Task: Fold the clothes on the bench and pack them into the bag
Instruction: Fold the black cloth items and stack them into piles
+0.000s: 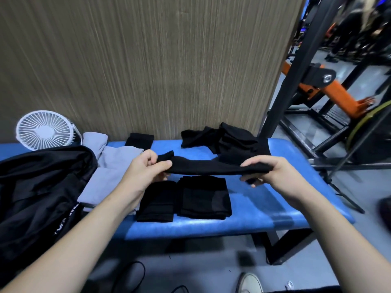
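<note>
I hold a long black garment (209,167) stretched level above the blue bench (275,204). My left hand (146,168) pinches its left end and my right hand (273,169) grips its right end. Under it lie two folded black pieces (157,203) (204,197) side by side. A loose black heap (228,142) sits at the bench's back right. A small folded black piece (139,140) rests by the wall. Grey clothes (105,176) lie left of centre. The black bag (40,191) stands open at the left.
A white fan (45,130) stands at the back left against the wood-grain wall (148,60). A black and orange gym machine frame (317,85) rises just right of the bench. A cable (135,275) and a shoe (250,283) are on the floor below.
</note>
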